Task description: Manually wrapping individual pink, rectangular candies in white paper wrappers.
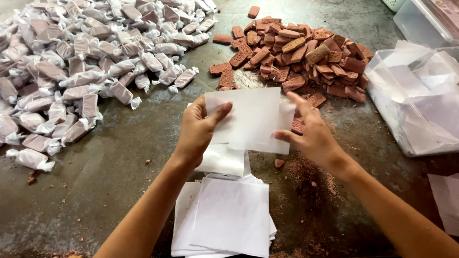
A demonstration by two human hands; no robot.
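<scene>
Sheet [248, 119] edges in both hands.

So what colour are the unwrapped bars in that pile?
Reddish brown bars, clearest in the head view.

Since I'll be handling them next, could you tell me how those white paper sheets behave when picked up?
Probably floppy: the sheet between left hand and right hand looks thin and translucent. Likely slippery: the stack lies fanned.
</scene>
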